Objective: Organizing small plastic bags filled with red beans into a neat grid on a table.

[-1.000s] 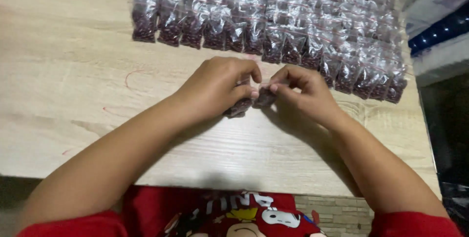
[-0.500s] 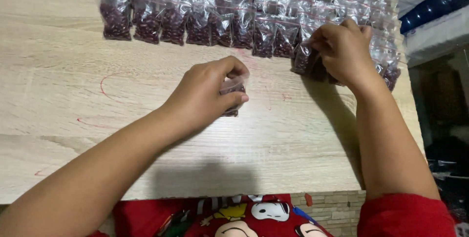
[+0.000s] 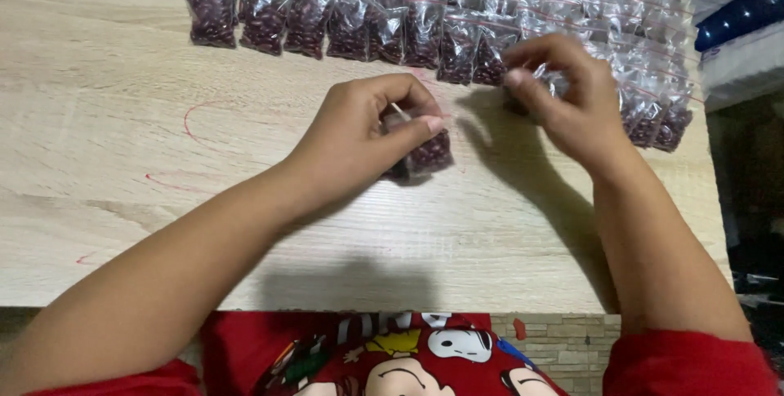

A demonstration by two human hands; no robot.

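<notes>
Pale wood-grain counter point(image 3: 122, 224), rows of small clear bean-filled bags point(image 3: 425, 20) along its far edge. Left hand point(image 3: 359, 139): fingers clamped on one bean bag point(image 3: 426, 153), mid-counter. Right hand point(image 3: 572, 102): fingers pinched on another bag point(image 3: 557, 82) at the rows.

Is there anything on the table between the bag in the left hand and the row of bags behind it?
Nothing visible. Only bare table lies between the bag in the left hand and the row.
</notes>
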